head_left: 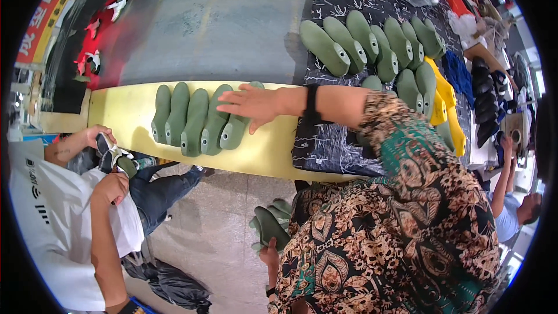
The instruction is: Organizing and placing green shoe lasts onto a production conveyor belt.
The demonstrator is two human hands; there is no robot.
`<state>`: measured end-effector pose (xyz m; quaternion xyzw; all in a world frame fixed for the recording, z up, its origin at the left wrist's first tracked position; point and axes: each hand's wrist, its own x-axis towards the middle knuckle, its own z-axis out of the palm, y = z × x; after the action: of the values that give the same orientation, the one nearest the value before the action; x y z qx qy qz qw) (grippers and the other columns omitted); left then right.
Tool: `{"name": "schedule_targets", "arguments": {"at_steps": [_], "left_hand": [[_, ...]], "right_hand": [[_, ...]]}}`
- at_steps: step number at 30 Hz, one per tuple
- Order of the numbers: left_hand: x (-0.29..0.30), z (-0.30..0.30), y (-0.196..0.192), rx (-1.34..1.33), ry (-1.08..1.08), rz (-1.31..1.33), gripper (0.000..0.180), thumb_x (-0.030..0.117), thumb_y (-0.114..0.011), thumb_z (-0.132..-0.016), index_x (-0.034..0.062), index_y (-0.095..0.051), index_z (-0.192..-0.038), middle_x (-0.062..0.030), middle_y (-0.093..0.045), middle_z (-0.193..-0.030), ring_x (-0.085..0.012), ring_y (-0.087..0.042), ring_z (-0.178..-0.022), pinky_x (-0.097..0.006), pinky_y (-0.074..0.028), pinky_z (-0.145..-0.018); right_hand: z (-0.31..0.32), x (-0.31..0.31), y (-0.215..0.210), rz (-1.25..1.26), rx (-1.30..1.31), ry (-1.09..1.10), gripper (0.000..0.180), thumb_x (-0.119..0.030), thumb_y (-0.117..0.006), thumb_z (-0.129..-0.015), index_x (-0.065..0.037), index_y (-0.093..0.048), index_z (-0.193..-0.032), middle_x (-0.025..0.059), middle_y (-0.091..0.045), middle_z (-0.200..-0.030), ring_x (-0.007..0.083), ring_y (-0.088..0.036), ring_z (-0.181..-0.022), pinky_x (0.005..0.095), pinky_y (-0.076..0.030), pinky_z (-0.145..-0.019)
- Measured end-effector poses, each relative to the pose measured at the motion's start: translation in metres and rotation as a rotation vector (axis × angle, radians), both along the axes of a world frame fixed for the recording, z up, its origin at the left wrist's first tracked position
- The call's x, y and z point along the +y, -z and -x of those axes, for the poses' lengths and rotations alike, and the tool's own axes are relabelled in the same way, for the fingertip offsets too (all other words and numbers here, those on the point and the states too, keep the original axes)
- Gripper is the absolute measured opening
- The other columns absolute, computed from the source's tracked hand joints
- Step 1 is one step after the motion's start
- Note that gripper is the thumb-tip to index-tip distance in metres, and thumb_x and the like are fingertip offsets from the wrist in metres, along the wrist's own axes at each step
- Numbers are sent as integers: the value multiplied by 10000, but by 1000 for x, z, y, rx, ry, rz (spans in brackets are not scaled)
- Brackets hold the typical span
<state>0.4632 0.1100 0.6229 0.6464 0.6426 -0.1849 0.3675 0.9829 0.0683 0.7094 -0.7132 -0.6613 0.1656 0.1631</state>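
My right hand (253,104) reaches leftward across the table, palm down with fingers spread. It lies over the rightmost of several green shoe lasts (195,119) standing in a row on the pale yellow table edge (273,154); whether it touches that last I cannot tell. Low beside my body, my left hand (270,253) is closed around green shoe lasts (270,225), partly hidden by my patterned shirt. More green lasts (383,52) and several yellow lasts (444,96) lie on the dark, thread-strewn cover to the right.
Beyond the yellow edge runs a grey conveyor belt (215,23). On the left, a co-worker in a white shirt (70,209) holds a shoe upper (110,154). A black bag (168,285) lies on the floor. Another person in blue (508,218) works at the right.
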Motion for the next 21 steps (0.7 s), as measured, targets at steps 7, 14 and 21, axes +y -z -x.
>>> {"name": "schedule_targets", "arguments": {"at_steps": [7, 14, 21], "left_hand": [[-10, -84, -130, -401, 18, -90, 562, 251, -733, -716, -125, -506, -1068, -197, -616, -964, -243, -597, -832, -342, -470, -717], [-58, -212, -177, -979, 288, -8, 555, 248, -685, -767, -85, -475, -1159, -125, -570, -1002, -187, -544, -905, -314, -445, -774], [-77, -315, -112, -725, 840, -451, 473, 372, -667, -737, -25, -640, -991, -179, -569, -978, -351, -564, -873, -411, -448, -776]], "right_hand": [[8, -171, -62, -4, 201, 346, 640, -252, -661, -795, -13, -358, -1306, 202, -369, -1333, 375, -406, -1209, 476, -361, -969], [43, -297, -67, -64, 214, 610, 420, -233, -608, -835, -2, -487, -1164, 163, -513, -1150, 349, -512, -1065, 429, -440, -883], [35, -424, -76, -235, -48, 966, 302, -155, -609, -782, -25, -565, -1050, 165, -590, -993, 362, -573, -932, 414, -475, -815]]}}
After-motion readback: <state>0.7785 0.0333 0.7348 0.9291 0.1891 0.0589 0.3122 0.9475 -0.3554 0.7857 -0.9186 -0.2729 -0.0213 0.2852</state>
